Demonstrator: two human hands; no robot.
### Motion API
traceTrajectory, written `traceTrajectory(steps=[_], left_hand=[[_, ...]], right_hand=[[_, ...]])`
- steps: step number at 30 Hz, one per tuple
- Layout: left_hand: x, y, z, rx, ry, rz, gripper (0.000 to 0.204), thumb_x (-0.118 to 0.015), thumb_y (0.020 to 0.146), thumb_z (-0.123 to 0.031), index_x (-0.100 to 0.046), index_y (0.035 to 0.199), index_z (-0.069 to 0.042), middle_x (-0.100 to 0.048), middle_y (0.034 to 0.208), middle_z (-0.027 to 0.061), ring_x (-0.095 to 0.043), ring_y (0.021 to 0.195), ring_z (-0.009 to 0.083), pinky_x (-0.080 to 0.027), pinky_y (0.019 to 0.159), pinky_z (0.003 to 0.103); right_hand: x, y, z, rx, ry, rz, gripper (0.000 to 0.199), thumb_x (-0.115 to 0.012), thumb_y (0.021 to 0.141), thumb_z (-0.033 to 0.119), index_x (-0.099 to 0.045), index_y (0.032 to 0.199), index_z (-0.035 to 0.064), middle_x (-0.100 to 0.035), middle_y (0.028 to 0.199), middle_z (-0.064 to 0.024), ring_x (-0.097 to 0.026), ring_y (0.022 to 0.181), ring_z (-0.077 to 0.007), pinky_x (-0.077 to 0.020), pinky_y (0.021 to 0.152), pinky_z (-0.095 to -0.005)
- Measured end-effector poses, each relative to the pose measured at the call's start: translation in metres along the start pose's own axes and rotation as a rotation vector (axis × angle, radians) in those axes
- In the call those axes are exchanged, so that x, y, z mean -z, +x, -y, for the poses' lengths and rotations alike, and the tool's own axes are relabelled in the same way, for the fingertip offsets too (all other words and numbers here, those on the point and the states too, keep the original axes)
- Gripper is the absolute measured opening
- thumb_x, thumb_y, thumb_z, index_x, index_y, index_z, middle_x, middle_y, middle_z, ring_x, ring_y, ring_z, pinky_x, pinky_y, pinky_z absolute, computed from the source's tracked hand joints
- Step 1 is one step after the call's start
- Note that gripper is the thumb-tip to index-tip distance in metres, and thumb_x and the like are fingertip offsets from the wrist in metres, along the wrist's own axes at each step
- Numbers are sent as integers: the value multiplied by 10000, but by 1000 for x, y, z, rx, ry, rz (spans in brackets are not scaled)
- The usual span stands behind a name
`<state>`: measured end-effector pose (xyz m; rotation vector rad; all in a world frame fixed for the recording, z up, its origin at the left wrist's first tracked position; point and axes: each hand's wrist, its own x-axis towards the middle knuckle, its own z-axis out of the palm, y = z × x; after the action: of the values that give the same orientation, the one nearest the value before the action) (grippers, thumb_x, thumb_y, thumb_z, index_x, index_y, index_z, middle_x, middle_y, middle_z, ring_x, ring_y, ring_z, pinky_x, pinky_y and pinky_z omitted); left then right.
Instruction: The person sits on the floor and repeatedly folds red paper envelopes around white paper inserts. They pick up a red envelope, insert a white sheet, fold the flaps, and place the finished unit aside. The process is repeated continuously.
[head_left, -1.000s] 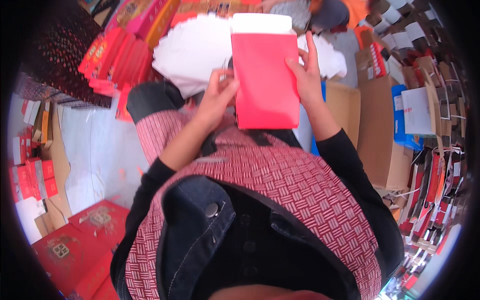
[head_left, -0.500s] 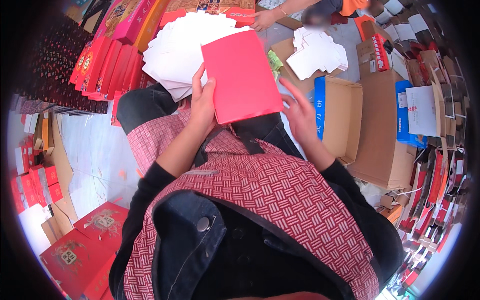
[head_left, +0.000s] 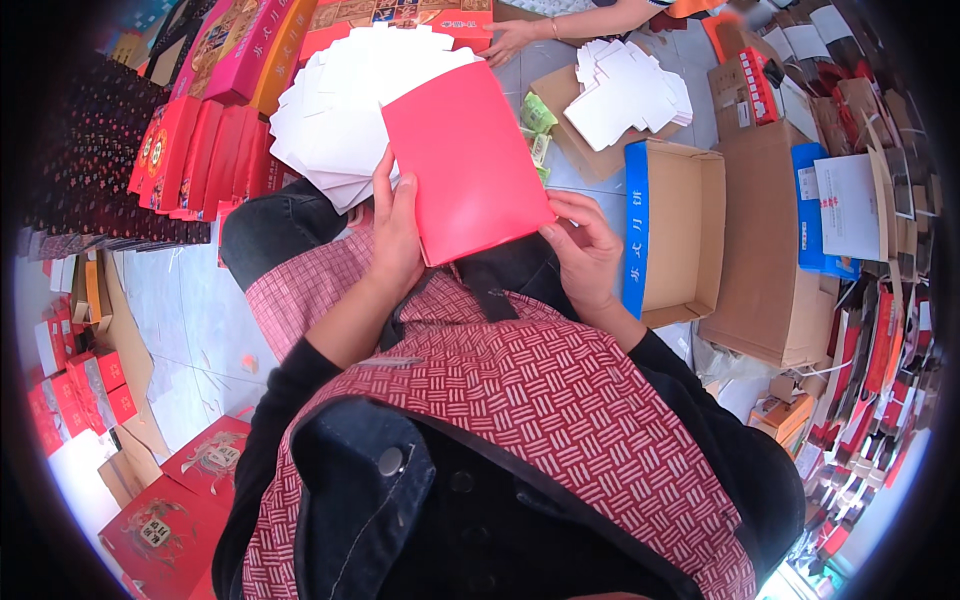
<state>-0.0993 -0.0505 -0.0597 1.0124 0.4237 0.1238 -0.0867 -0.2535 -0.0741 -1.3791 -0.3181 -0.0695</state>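
Observation:
A flat red rectangular card or box panel (head_left: 468, 165) is held up over my lap, its plain red face toward me. My left hand (head_left: 398, 225) grips its left edge, the thumb on the face and the fingers around the back. At the lower right corner my right hand (head_left: 583, 240) pinches it between thumb and fingers. Behind its upper left part lies a fanned pile of white card pieces (head_left: 325, 110). What lies beneath the red panel is hidden.
Red boxes (head_left: 200, 155) stand at the left, with a person's hand (head_left: 512, 40) beyond the pile. A second white stack (head_left: 625, 95) lies on cardboard. Green packets (head_left: 537, 115), an open blue-sided carton (head_left: 683, 225) and a large cardboard box (head_left: 755, 240) are on the right. Red printed boxes (head_left: 160, 530) lie lower left.
My right hand has closed from spread fingers onto the panel's lower right corner. In the picture, the panel and my left hand sit slightly further left and lower.

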Motion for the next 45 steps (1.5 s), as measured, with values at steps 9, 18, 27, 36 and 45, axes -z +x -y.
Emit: traceTrajectory(steps=[9, 18, 27, 36, 45], left_hand=[[-19, -10, -1, 39, -131, -117, 469, -328, 974, -178, -190, 1417, -110, -362, 1366, 100, -426, 1217, 221, -396, 986, 356], [-15, -10, -10, 70, -177, -98, 441, -343, 970, -182, -258, 1394, -96, -381, 1362, 83, -419, 1230, 209, -397, 992, 360], [-21, -18, -13, 61, -135, -96, 431, -358, 974, -212, -272, 1370, -69, -406, 1325, 115, -445, 1201, 221, -404, 989, 368], [-17, -14, -3, 3, 75, -65, 432, -382, 978, -190, -255, 1378, -88, -432, 1279, 126, -481, 1135, 209, -437, 934, 338], [3, -20, 5, -178, 479, 170, 575, -436, 936, -89, -131, 1424, -78, -434, 1248, 155, -467, 1093, 176, -389, 938, 310]], right_hand=[[-20, 8, -3, 159, -19, -153, 252, -649, 755, -102, -554, 971, -15, -541, 1100, -150, -560, 987, -191, -501, 830, -286], [-15, 11, 15, 234, -185, -52, 203, -704, 717, -43, -601, 886, 1, -587, 994, -133, -581, 902, -212, -469, 767, -287], [-16, 3, 13, 216, -111, -120, 176, -697, 725, -44, -602, 869, -7, -585, 986, -125, -574, 884, -192, -459, 774, -268], [-9, -8, 20, 76, -433, 64, 490, -801, 632, 120, -565, 1048, 11, -485, 1164, -175, -533, 999, -275, -450, 848, -334], [4, -6, 14, 300, -716, 415, 588, -757, 682, 181, -520, 1205, 54, -382, 1328, -212, -410, 1189, -375, -372, 968, -425]])
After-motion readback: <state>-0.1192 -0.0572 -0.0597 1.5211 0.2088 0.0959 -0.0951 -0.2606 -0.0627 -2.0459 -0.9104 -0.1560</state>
